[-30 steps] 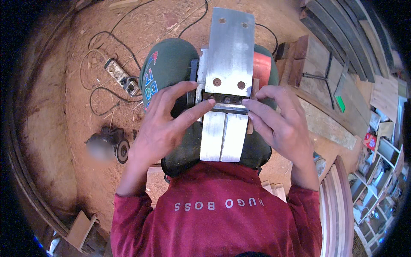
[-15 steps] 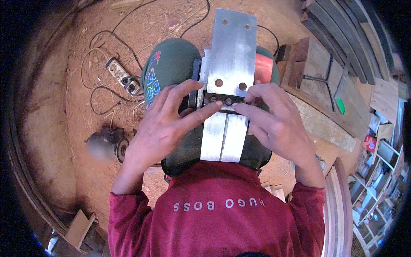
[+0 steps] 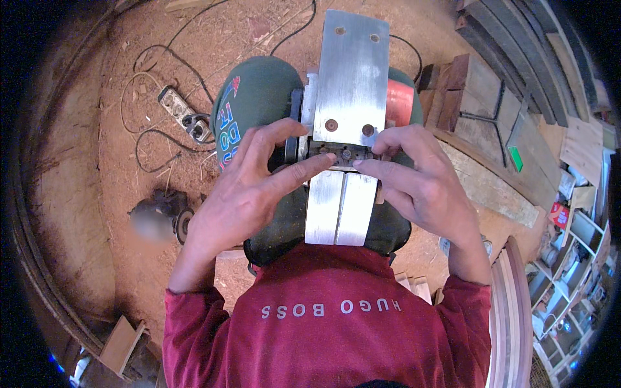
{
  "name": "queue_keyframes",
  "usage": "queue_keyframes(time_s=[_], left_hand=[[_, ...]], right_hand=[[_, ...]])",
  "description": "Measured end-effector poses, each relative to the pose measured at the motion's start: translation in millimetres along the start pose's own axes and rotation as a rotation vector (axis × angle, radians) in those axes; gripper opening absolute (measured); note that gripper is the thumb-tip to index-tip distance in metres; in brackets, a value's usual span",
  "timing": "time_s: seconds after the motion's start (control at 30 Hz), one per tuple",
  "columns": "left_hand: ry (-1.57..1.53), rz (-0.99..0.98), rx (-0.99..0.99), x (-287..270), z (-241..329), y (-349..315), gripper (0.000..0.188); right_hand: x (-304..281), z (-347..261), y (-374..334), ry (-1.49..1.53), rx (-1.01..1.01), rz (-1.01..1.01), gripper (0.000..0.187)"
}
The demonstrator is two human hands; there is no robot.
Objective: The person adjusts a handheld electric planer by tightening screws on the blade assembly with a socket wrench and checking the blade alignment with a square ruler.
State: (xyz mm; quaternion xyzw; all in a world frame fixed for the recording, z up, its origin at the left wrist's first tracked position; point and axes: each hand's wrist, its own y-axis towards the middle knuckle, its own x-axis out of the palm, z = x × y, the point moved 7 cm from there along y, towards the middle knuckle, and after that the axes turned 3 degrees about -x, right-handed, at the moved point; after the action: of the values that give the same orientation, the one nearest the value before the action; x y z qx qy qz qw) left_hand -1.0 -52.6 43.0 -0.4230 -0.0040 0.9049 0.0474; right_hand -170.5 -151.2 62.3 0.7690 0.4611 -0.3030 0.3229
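Observation:
An electric planer point(image 3: 352, 77) lies upside down across my lap, its bright metal sole facing up. Between the long far plate and the short near plate point(image 3: 323, 213) sits the dark cutter drum point(image 3: 347, 155) with small bolts showing. My left hand point(image 3: 249, 171) grips the planer from the left, thumb tip on the drum and forefinger at the side by the plate edge. From the right, my right hand point(image 3: 424, 181) presses its thumb on the drum, its bent forefinger at the drum's right end. The other fingertips are partly hidden.
A power strip point(image 3: 184, 113) with a plug and dark cables lies on the dusty floor at left. Nearer stands an angle grinder point(image 3: 162, 216). Thick wooden boards point(image 3: 485, 110) are stacked at right, beside cluttered shelves point(image 3: 576, 258).
The cutter drum appears turned slightly, its bolts showing differently. Both hands stay at the drum, the right thumb shifting a little. The planer has barely tilted.

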Motion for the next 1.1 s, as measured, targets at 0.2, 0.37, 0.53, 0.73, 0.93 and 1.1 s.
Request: queue_keyframes(time_s=[0.2, 0.37, 0.53, 0.73, 0.93, 1.1], left_hand=[[-0.037, -0.005, -0.008, -5.0, -0.7, 3.9, 0.06], [-0.088, 0.004, -0.008, -4.7, -6.1, 3.5, 0.05], [-0.039, 0.008, 0.044, -7.0, -3.2, 4.4, 0.048], [-0.124, 0.011, 0.004, -6.3, -6.9, 4.5, 0.05], [-0.062, -0.002, 0.047, -6.3, -6.0, 4.9, 0.049], [-0.008, -0.032, 0.061, -6.4, -2.9, 5.5, 0.055]], right_hand=[[-0.2, -2.1, 0.2, -0.021, -0.005, 0.004, 0.036], [0.5, -2.5, 0.1, -0.042, -0.016, 0.021, 0.038], [0.6, -2.8, 0.6, -0.049, -0.014, 0.016, 0.039], [0.8, -2.2, -0.7, -0.038, -0.001, 0.009, 0.039], [-1.3, -4.4, 1.0, -0.033, -0.012, 0.014, 0.037], [0.0, -2.6, -0.8, -0.05, 0.003, -0.005, 0.038]])
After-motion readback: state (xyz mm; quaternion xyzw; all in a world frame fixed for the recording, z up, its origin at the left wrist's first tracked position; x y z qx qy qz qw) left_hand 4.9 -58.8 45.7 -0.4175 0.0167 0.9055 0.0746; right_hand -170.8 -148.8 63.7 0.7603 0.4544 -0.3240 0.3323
